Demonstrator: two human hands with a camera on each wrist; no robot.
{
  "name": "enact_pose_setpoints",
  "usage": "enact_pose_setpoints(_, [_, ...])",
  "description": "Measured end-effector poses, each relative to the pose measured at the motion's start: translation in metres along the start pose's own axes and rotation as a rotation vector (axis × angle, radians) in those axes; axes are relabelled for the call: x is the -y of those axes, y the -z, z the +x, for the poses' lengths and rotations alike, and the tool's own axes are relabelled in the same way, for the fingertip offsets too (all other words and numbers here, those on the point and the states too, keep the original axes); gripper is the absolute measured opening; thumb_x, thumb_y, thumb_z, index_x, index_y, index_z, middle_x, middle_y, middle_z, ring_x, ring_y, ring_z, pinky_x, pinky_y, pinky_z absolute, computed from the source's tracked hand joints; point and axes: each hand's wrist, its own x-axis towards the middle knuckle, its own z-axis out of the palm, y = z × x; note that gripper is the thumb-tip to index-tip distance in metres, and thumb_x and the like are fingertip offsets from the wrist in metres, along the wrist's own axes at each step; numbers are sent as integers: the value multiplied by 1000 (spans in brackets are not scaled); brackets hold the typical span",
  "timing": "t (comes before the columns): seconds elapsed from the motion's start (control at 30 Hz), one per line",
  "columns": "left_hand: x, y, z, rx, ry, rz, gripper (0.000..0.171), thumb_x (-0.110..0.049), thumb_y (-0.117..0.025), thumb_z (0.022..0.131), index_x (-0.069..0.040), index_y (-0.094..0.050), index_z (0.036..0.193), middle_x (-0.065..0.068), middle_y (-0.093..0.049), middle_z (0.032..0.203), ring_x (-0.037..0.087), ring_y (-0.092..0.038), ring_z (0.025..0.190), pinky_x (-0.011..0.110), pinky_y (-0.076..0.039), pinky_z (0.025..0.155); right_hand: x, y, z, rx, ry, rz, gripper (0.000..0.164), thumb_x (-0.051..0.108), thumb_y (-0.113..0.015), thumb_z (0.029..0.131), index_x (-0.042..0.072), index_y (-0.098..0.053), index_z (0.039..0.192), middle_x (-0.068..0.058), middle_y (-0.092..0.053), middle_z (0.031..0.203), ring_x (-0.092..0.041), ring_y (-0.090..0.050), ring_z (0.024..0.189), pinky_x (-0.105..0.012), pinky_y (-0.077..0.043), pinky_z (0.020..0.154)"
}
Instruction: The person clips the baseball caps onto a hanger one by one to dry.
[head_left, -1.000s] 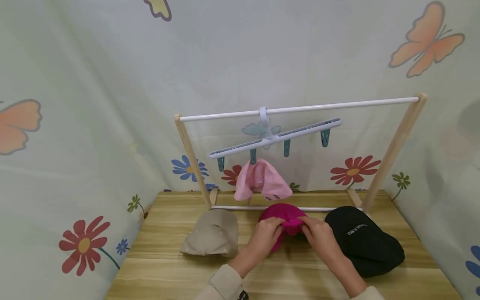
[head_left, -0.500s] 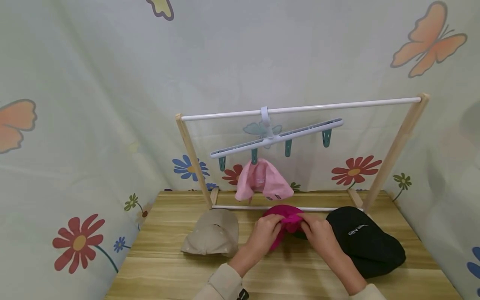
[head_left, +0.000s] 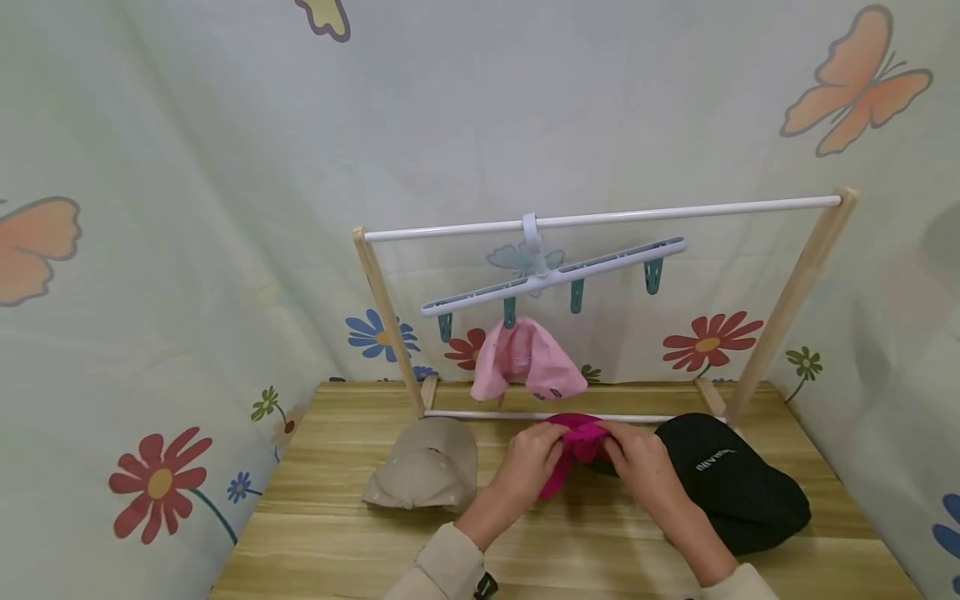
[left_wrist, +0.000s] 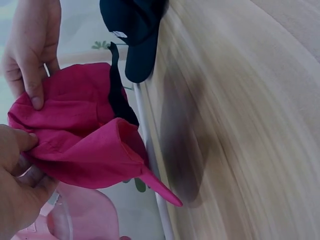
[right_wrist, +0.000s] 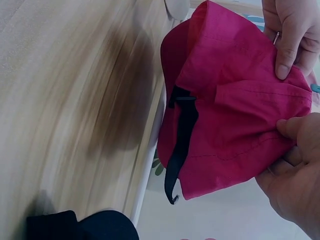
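Note:
Both hands hold a magenta baseball cap (head_left: 583, 439) by its crown, above the wooden table. My left hand (head_left: 527, 468) pinches the crown on one side and my right hand (head_left: 643, 468) on the other, thumbs on the fabric. In the left wrist view the magenta cap (left_wrist: 85, 135) hangs with its opening turned toward the table. The right wrist view shows its black back strap (right_wrist: 184, 135) dangling loose at one end. A pink cap (head_left: 528, 362) hangs behind from a teal clip (head_left: 509, 312) on a pale hanger (head_left: 487, 295).
A beige cap (head_left: 427, 471) lies left of the hands, and a black cap (head_left: 727, 483) lies on the right, close to the right forearm. The rack's white rail (head_left: 645, 216) carries the hanger, with more teal clips. Wooden posts (head_left: 795, 292) stand at its ends.
The magenta cap has shifted slightly right and its crown looks more bunched between the fingers. Both hands keep their grip. The other caps and the hanger stay as they were.

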Motion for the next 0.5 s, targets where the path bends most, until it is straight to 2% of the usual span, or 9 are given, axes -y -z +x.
enact_pose_setpoints(0.13, [0,1,3,-24,-5,-9,15,-5,-68,96,-9,-73,110,3,-74,105,14,-71,101,23,-56,88,0,1,2,-22,21,-2,25,-6,-75,85,5,-74,107,-10,-75,95,-23,-72,79,-43,-59,68])
enact_pose_setpoints(0.27, [0,5,6,-46,-14,-13,16,-4,-69,95,-9,-73,109,2,-74,104,14,-72,100,23,-56,88,0,1,4,-9,6,8,23,-5,-75,87,4,-74,108,-12,-76,97,-27,-73,85,-47,-60,73])
enact_pose_setpoints(0.5, [-2,11,10,-41,-19,-13,18,-4,-68,96,-10,-74,112,1,-74,104,13,-71,99,23,-56,87,0,5,7,-6,3,11,18,-2,-75,87,2,-74,105,-13,-75,94,-28,-73,84,-48,-61,73])
